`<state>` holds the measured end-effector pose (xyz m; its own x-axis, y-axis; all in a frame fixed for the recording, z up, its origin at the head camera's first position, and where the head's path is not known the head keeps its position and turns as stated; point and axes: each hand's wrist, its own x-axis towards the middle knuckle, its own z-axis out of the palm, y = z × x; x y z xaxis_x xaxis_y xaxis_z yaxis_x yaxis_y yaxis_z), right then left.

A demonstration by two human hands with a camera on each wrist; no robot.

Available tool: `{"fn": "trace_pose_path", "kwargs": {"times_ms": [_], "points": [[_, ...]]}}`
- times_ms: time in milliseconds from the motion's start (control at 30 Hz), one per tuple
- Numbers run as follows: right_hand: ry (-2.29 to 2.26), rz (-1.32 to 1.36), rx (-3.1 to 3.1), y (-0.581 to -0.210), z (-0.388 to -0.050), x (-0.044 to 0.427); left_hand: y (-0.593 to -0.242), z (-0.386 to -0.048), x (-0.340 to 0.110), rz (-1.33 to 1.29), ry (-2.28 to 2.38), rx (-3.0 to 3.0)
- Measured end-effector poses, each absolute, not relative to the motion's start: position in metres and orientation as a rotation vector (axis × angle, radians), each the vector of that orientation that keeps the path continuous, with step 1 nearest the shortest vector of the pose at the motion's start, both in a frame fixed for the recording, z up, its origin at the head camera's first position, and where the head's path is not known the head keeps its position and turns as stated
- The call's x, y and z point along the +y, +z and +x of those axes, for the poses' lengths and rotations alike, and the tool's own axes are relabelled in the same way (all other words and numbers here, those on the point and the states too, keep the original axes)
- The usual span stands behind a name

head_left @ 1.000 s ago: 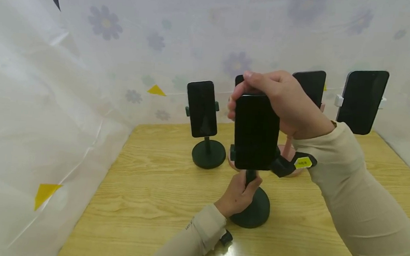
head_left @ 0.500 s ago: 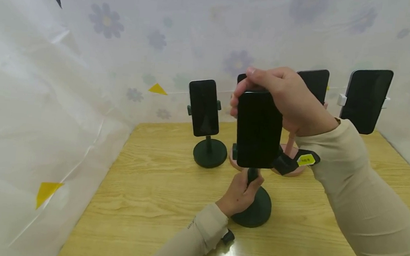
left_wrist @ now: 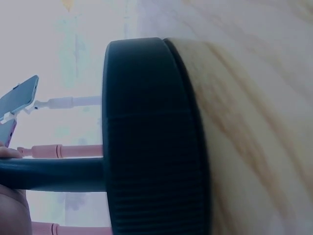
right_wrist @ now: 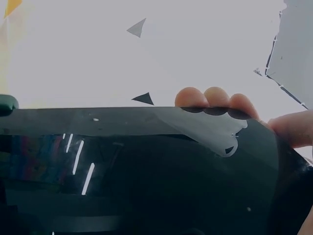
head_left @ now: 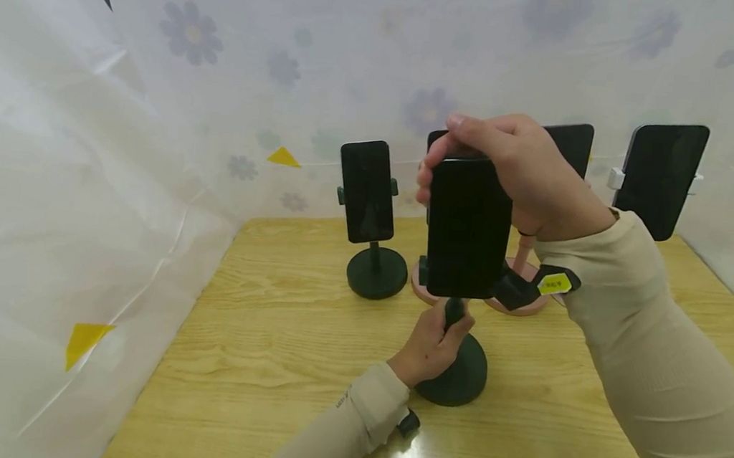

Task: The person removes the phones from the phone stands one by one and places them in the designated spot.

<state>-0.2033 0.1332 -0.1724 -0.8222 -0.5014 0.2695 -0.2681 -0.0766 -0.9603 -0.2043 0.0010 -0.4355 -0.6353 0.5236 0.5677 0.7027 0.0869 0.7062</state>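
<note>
A black smartphone (head_left: pixel 469 230) sits in the clamp of a dark green phone stand (head_left: pixel 458 380) on the wooden table. My left hand (head_left: pixel 425 348) grips the stand's post under the phone. In the left wrist view, the dark post (left_wrist: pixel 54 175) runs from those fingers to the thick round base (left_wrist: pixel 151 122). My right hand (head_left: pixel 527 170) holds the phone's upper end from behind. The right wrist view has fingertips (right_wrist: pixel 215 100) curled over the long edge of the phone (right_wrist: pixel 146 186). The clamp's back is hidden by the phone.
Behind, another green stand (head_left: pixel 376 273) holds a black phone (head_left: pixel 367 192). Two pink stands (head_left: pixel 518 302) are partly covered by my right hand and the front phone. At the far right, a phone (head_left: pixel 662 177) rests in a white clamp. A flower-patterned sheet (head_left: pixel 188 121) surrounds the table (head_left: pixel 253 364).
The head view has shifted slightly. The front phone and my right hand appear a little farther right and higher, with both grips kept.
</note>
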Motion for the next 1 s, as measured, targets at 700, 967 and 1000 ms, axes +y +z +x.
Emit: {"fn": "trace_pose_path", "kwargs": {"times_ms": [700, 967, 1000], "points": [[-2.056, -0.900, 1.958, -0.1682, -0.2019, 0.1304, -0.4325, -0.2026, -0.0009, -1.243, -1.583, -2.180], [-2.032, -0.917, 1.935, -0.1665, -0.2028, 0.1313, -0.4314, -0.2005, -0.0016, -1.255, -1.593, -2.181], [-2.031, -0.912, 1.945, -0.1661, -0.2026, 0.1311, -0.4316, -0.2006, -0.0017, -1.257, -1.594, -2.180]]}}
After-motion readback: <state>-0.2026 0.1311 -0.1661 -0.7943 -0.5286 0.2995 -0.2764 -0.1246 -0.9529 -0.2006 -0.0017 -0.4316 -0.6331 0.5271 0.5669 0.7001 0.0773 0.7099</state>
